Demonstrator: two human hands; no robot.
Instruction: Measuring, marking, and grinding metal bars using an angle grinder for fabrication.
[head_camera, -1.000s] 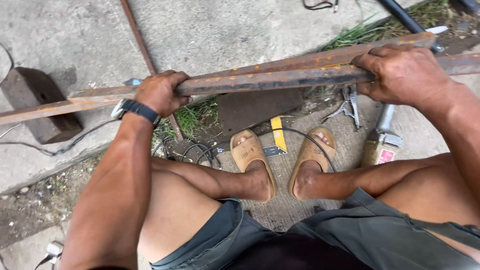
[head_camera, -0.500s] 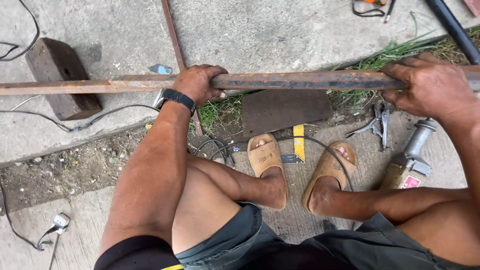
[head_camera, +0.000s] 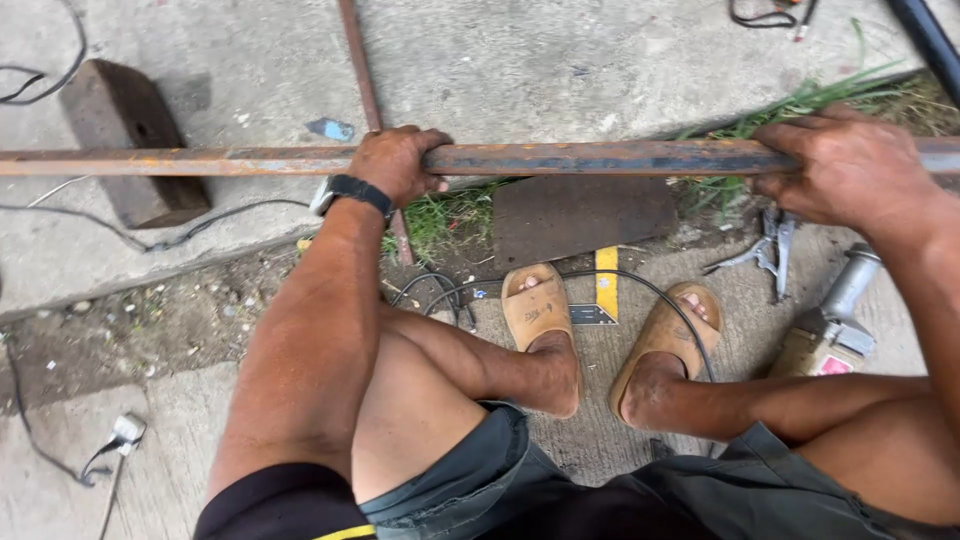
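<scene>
A: Rusty steel bar (head_camera: 600, 158) runs level across the upper frame, from the 9 o'clock edge to the 3 o'clock edge, held above the concrete ground (head_camera: 560, 60).

B: Confirmed. We see the left hand (head_camera: 395, 163) wrapped over the bar near centre, fingers curled shut around it, a dark wristwatch (head_camera: 350, 190) on the wrist. The right hand (head_camera: 850, 165) clamps the bar toward 2 o'clock, fingers closed over its top.

A: Below the bar, at 12 o'clock from the feet, a flat rusted plate (head_camera: 585, 215) lies on the ground. Tan sandals (head_camera: 540, 310) sit just beneath it.

B: At 3 o'clock we note pliers (head_camera: 765, 250) beside an angle grinder (head_camera: 835, 320). At 10 o'clock a rusted block (head_camera: 130, 140) lies under the bar's left end.
</scene>
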